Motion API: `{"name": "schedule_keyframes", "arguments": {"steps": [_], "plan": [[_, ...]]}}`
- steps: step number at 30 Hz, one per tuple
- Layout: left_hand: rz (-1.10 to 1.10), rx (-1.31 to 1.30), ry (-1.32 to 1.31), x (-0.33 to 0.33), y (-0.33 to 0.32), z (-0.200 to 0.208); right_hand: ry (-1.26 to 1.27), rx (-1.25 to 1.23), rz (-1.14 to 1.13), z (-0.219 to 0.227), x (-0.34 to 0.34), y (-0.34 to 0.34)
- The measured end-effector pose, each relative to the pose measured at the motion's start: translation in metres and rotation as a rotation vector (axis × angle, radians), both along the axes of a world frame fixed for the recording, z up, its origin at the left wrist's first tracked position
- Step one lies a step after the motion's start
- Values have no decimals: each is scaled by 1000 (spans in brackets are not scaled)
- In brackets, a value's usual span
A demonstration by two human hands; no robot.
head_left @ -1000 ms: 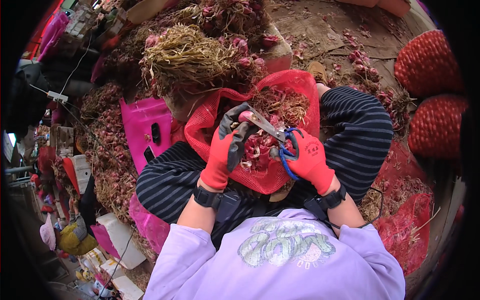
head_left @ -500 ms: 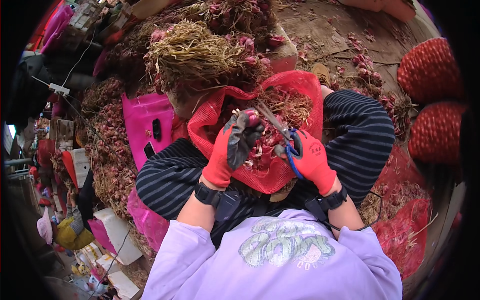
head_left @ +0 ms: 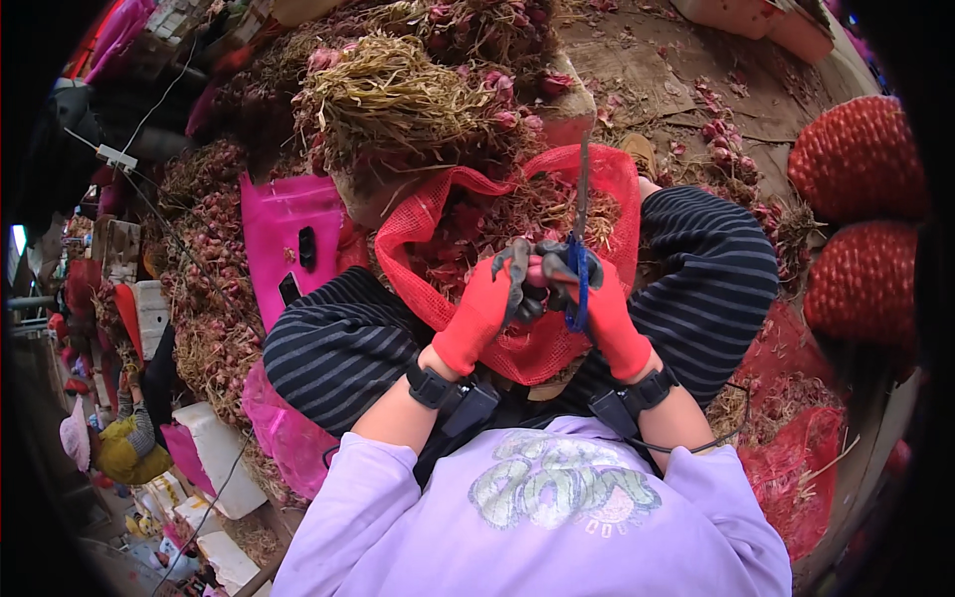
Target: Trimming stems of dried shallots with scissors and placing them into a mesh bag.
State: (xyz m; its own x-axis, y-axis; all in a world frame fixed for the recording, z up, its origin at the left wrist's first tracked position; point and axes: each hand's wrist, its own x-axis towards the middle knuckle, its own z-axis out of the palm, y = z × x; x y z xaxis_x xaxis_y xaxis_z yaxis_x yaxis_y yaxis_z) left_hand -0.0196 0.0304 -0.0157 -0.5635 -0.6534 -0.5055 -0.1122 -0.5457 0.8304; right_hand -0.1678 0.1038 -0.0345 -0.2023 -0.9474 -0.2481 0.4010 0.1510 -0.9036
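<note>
My left hand [head_left: 489, 308], in a red glove with dark palm and fingers, is closed around a pinkish-red shallot [head_left: 537, 271]. Gloved the same way, my right hand [head_left: 604, 306] holds blue-handled scissors [head_left: 577, 267], their blades pointing away from me and upright in view. The two hands meet, and the right fingertips touch the shallot, which is mostly hidden between them. Beneath them, an open red mesh bag [head_left: 626, 189] sits between my legs, with loose skins and dry trimmings inside.
Ahead, a bundle of shallots with dry stalks [head_left: 403, 99] lies on a block. To the left are a pink sheet [head_left: 288, 219] with a dark phone-like object [head_left: 307, 249], and a shallot heap [head_left: 204, 289]. Full red mesh sacks [head_left: 860, 159] stand at right. Another person [head_left: 129, 453] sits far left.
My hands have come together around the shallot. The scissors have swung from slanting across toward the left hand to pointing straight ahead.
</note>
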Motion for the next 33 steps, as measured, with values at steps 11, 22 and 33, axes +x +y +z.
{"name": "schedule_keyframes", "arguments": {"steps": [11,22,33], "plan": [[-87,-489,-5,28,6,15,-343,217,93,-5,1,13],[239,-132,-1299,335,87,101,-132,127,9,7,-5,6],[401,-290,-1236,318,70,78,42,75,31,8,-16,16]]}}
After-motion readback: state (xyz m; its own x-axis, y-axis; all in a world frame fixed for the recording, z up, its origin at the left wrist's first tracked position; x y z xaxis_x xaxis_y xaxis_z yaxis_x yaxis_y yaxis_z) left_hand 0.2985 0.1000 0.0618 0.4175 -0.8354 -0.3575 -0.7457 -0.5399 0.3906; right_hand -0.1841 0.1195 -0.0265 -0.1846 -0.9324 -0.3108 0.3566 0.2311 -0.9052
